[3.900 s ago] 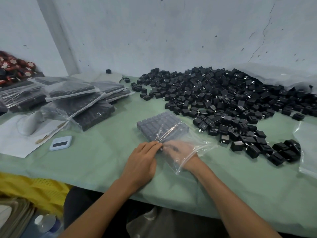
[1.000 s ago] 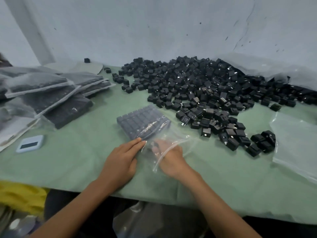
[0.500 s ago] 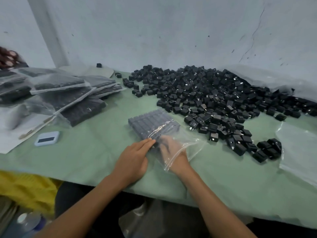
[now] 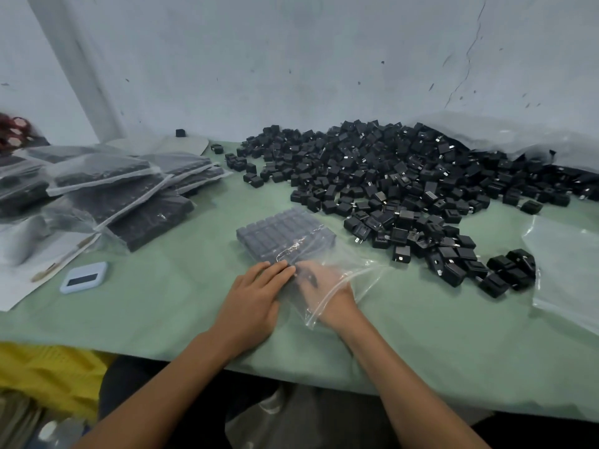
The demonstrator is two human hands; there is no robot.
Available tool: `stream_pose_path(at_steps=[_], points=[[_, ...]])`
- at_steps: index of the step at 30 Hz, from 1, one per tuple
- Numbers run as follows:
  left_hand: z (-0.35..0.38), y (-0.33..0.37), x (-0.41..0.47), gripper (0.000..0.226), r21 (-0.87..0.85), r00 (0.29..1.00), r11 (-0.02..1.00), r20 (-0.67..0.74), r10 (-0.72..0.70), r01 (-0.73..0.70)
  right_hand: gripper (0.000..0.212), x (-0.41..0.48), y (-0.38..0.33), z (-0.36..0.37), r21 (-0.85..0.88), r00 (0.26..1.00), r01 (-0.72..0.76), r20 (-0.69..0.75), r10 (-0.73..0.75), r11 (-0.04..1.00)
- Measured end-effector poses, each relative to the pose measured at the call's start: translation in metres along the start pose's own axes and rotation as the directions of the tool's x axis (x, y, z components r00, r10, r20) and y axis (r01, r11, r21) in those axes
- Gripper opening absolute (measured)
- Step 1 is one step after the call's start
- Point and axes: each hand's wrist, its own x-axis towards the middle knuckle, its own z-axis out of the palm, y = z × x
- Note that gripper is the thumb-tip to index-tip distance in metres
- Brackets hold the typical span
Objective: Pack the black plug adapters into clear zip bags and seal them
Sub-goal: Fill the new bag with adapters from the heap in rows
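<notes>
The clear zip bag (image 4: 319,254) lies just beyond my fingertips, its block of adapters (image 4: 285,234) packed at the far end. My left hand (image 4: 252,303) presses flat on the bag's near edge, fingers straight and together. My right hand (image 4: 324,293) is inside the bag mouth, blurred by plastic; I cannot tell its finger pose. I judge the rows could shift if I withdraw carelessly, jamming the seal.

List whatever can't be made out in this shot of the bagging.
Head view only:
- Right hand: inside the clear zip bag; film and glare blur its fingers.
- Zip strip: too faint to tell if sealed.
- Adapter block: count unreadable through plastic.
- Packed bags: cut off by the left edge.
- Loose adapters: partly under plastic sheet.
</notes>
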Motion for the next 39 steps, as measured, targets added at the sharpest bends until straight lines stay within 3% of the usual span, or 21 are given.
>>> stream_pose_path(at_steps=[2, 5, 9, 13, 17, 19, 22, 24, 26, 32, 35, 39], points=[[0.001, 0.001, 0.004, 0.069, 0.022, 0.999, 1.000, 0.035, 0.013, -0.013, 0.027, -0.002, 0.001, 0.001, 0.004, 0.999, 0.000, -0.045, 0.000, 1.000], [0.001, 0.002, 0.008, 0.071, 0.013, 0.998, 1.000, 0.058, 0.014, -0.015, 0.064, -0.003, 0.003, 0.004, 0.039, 0.993, -0.103, -0.054, 0.105, 0.994], [0.001, 0.003, 0.008, 0.069, -0.014, 0.998, 1.000, 0.059, 0.029, -0.028, 0.079, -0.003, 0.006, 0.001, 0.135, 0.981, -0.193, -0.008, 0.195, 0.972], [0.002, 0.003, 0.008, 0.066, -0.050, 1.000, 0.999, 0.026, 0.015, -0.014, 0.073, -0.010, 0.002, -0.006, 0.121, 0.981, -0.194, 0.005, 0.195, 0.973], [0.003, 0.002, 0.006, 0.067, -0.047, 1.000, 0.999, 0.018, 0.008, -0.007, 0.027, -0.028, -0.006, -0.027, 0.033, 0.997, 0.040, 0.058, -0.041, 0.999], [0.004, 0.003, 0.007, 0.066, -0.045, 1.000, 0.999, 0.016, 0.011, -0.010, 0.016, -0.050, 0.002, -0.041, -0.042, 0.994, 0.102, 0.043, -0.100, 0.994], [0.005, 0.004, 0.007, 0.065, -0.052, 1.000, 0.999, 0.012, 0.001, 0.000, 0.016, -0.071, 0.025, -0.071, -0.124, 0.988, -0.020, -0.152, 0.001, 0.992], [0.006, 0.005, 0.008, 0.065, -0.057, 1.000, 0.998, 0.013, -0.007, 0.008, 0.014, -0.065, 0.044, -0.093, -0.204, 0.927, -0.168, -0.365, 0.084, 0.964], [0.006, 0.006, 0.007, 0.065, -0.055, 1.000, 0.998, 0.020, -0.014, 0.015, 0.018, -0.049, 0.059, -0.107, -0.252, 0.878, -0.257, -0.465, 0.117, 0.933], [0.005, 0.004, 0.006, 0.060, -0.098, 1.000, 0.995, 0.027, -0.015, 0.018, 0.051, -0.019, 0.076, -0.103, -0.407, 0.929, -0.329, -0.300, 0.216, 0.852], [0.007, 0.003, 0.006, 0.062, -0.091, 0.999, 0.995, 0.035, -0.026, 0.029, 0.042, -0.019, 0.082, -0.101, -0.468, 0.925, -0.367, -0.278, 0.261, 0.804], [0.007, 0.002, 0.006, 0.063, -0.100, 0.999, 0.995, 0.028, -0.021, 0.023, 0.035, -0.023, 0.082, -0.101, -0.366, 0.880, -0.430, -0.375, 0.292, 0.826]])
